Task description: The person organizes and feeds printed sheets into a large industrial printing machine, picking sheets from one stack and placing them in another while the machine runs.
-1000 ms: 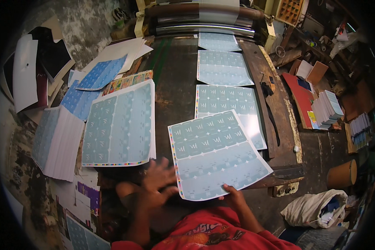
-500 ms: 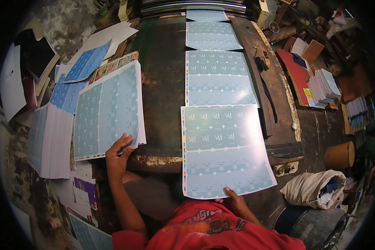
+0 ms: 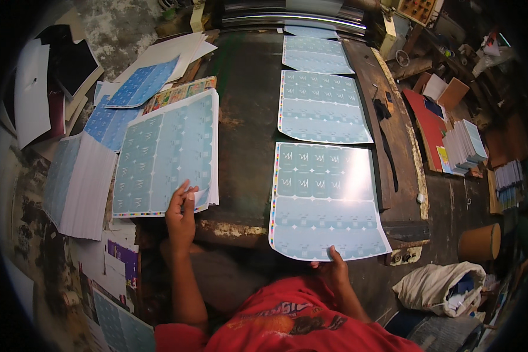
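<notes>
Bluish-green printed sheets lie in a row down the dark table. My right hand (image 3: 336, 270) pinches the near edge of the closest printed sheet (image 3: 322, 202), thumb on top and fingers underneath. That sheet hangs past the table's front edge, its near edge bowed. Farther off lie a second printed sheet (image 3: 322, 105) and another one (image 3: 315, 54) close to the rollers. To the left, my left hand (image 3: 182, 214) is at the near right corner of a stack of matching sheets (image 3: 161, 152). Its thumb and fingers are closed at the top sheet's corner, which curls up beside them.
Metal rollers (image 3: 299, 23) cross the table's far end. A fanned paper stack (image 3: 79, 188) and blue printed sheets (image 3: 108, 123) stand at left. On the right are a dark strap (image 3: 387, 146), paper piles (image 3: 466, 144), a brown bin (image 3: 479, 242) and a white sack (image 3: 434, 287).
The view has shifted. My left hand's fingers have drawn together, and the stack's corner now curls up. The row of sheets has moved slightly away toward the rollers, my right hand still on the nearest.
</notes>
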`<state>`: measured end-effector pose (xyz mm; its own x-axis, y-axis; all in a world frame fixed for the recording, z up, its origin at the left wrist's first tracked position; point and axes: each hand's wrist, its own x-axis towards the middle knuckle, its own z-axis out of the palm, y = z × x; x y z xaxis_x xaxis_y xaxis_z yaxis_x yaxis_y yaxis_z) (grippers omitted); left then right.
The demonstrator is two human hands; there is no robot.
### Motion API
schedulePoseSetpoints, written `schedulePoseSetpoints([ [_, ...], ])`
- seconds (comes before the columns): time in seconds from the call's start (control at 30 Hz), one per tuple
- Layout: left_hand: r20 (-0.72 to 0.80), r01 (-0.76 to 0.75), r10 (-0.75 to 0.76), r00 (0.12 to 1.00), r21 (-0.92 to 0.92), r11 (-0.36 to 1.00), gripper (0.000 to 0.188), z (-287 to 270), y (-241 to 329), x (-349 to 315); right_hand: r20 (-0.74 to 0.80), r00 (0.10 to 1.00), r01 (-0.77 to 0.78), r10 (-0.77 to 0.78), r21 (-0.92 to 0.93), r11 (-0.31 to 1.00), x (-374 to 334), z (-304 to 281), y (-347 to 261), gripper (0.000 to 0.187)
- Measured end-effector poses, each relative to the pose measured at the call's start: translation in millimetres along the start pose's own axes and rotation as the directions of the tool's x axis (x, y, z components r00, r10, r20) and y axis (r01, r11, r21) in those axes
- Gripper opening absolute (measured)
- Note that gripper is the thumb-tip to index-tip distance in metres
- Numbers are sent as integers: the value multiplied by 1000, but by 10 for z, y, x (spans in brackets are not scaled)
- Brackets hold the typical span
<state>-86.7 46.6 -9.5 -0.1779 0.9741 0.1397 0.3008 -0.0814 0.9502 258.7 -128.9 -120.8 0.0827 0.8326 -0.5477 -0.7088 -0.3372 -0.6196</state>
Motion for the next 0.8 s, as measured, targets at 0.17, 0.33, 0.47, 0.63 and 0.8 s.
schedulePoseSetpoints([
  [0.17,46,-247,248,968,366,897,30,29,-35,-58,10,1000,27,-28,50,998,296,10,-45,50],
  [0.33,46,-229,228,972,365,902,30,13,32,-68,-46,998,56,-51,103,993,531,100,-101,45],
  [0.47,18,-159,160,987,283,946,32,21,-19,-51,-107,985,145,-135,95,985,601,182,-69,43],
  [0.63,-211,3,-91,973,-385,923,34,-106,-138,16,-162,965,222,-206,91,971,484,385,-88,53],
  [0.8,-83,34,-42,996,-100,994,34,-68,114,-206,-66,983,175,-172,40,984,463,296,-112,56],
])
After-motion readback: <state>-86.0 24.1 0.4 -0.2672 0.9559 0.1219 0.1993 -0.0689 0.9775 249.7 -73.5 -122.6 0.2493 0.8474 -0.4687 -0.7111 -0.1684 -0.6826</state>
